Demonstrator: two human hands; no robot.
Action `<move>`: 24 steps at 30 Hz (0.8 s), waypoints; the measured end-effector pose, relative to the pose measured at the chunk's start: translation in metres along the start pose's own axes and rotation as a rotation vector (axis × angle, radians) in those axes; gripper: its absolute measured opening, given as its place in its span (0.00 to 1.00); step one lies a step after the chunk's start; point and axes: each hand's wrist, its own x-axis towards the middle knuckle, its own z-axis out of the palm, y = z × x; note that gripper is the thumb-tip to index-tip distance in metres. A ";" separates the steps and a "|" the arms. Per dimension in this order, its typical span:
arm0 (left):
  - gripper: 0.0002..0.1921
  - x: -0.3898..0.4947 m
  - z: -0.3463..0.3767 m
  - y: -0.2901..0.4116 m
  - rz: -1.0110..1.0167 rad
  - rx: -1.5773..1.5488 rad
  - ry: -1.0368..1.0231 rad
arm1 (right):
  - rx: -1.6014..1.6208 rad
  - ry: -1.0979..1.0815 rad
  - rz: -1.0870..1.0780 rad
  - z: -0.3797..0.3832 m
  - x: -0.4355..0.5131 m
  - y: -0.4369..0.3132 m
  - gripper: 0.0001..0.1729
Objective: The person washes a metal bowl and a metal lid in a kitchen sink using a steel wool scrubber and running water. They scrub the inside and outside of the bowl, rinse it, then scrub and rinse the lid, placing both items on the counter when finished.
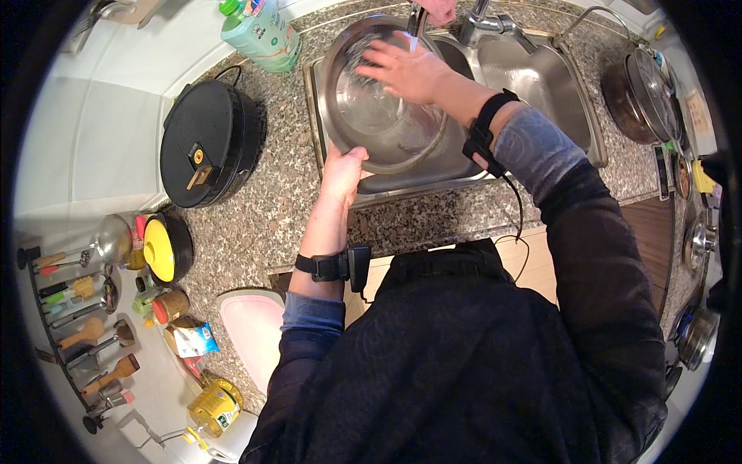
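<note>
A large round metal basin (pixel 371 124) is tilted over the left bowl of the steel sink (pixel 417 178). My left hand (pixel 343 171) grips its near-left rim, thumb on the inside. Above the basin's interior, my right hand (pixel 408 68) has its fingers spread and slightly blurred, under the running faucet (pixel 417 22). Water comes from the spout and wets the basin. Whether the right fingers touch the metal, I cannot tell. Nothing is seen held in that hand.
A second faucet (pixel 501 29) reaches over the right sink bowl (pixel 516 72). Left on the granite counter (pixel 284 174) are a black round electric pan (pixel 203 145) and a green detergent bottle (pixel 264 37). A pink cutting board (pixel 252 325) lies nearer me. Pots with glass lids (pixel 643 95) stand right.
</note>
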 end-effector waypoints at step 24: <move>0.27 0.012 0.019 0.003 0.139 -0.315 0.107 | 1.100 0.436 1.067 0.078 -0.056 -0.036 0.19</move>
